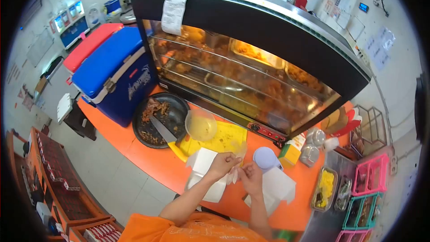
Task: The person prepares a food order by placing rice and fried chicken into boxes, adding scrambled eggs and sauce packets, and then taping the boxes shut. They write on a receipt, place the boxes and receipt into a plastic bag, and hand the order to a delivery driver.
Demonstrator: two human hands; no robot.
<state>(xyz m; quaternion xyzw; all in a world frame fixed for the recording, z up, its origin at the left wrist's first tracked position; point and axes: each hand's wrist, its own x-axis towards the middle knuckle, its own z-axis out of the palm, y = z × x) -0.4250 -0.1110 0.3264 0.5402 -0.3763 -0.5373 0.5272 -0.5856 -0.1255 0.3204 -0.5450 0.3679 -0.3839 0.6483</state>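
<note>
Across the orange counter [152,161], starting left: blue cooler [112,71] pushed against the edge, dark tray [136,125] with knife [160,129] laid flat, within reach. Before the warming cabinet [251,27], left hand [222,163] and right hand [251,177], fingertips pinched shut on a thin pale wrapper [233,175], held up between them over white boxes [277,186]. Below, tiled floor [125,183].

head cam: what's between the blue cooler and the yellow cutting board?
A dark round tray of fried scraps with a knife on it, plus a clear bowl. Head view.
</note>
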